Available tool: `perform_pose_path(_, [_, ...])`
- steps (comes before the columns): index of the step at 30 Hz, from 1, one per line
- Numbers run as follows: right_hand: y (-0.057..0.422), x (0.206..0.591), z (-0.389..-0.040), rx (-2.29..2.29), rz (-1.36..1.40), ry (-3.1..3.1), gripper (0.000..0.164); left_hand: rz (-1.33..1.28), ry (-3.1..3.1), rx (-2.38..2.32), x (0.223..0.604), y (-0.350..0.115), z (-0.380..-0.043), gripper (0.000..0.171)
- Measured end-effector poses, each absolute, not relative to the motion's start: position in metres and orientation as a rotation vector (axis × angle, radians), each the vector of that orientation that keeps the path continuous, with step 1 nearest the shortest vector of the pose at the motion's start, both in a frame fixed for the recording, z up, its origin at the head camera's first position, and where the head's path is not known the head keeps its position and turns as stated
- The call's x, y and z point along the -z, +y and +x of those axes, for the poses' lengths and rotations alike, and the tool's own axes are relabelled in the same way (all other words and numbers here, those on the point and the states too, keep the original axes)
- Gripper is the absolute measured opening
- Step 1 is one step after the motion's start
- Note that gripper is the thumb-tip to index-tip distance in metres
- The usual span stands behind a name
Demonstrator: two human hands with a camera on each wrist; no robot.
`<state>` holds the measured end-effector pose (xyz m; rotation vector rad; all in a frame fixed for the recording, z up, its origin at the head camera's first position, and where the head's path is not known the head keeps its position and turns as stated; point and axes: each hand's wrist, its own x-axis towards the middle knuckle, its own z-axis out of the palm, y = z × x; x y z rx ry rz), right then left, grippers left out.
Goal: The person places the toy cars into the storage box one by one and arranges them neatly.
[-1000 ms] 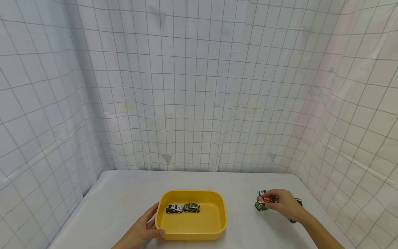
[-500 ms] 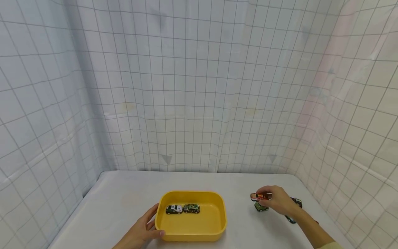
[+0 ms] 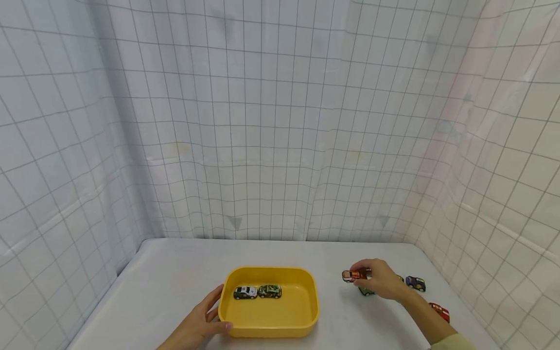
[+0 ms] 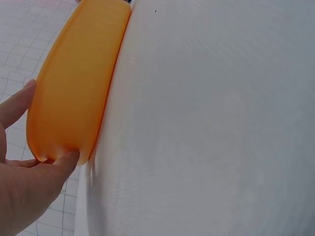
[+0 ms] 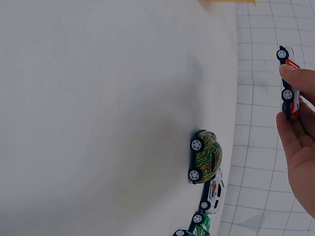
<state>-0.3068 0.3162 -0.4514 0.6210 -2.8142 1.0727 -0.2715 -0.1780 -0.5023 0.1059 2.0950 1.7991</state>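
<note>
A person's right hand (image 3: 380, 279) pinches an orange-and-red toy car (image 3: 351, 276) above the table (image 3: 175, 272), one end left free, likely for a light but secure hold. The left hand (image 3: 202, 318) grips a yellow tray (image 3: 271, 333), apparently steadying it; a white-topped car (image 3: 245, 292) and a camouflage car (image 3: 270, 291) sit inside, between the hands.
</note>
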Motion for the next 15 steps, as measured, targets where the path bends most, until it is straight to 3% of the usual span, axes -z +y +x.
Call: perform_pose_path(15, [0.293,0.459,-0.318,-1.080,0.671,-2.804,0.024,0.113,2.087,-1.801,0.500,-0.178,-0.271,0.101])
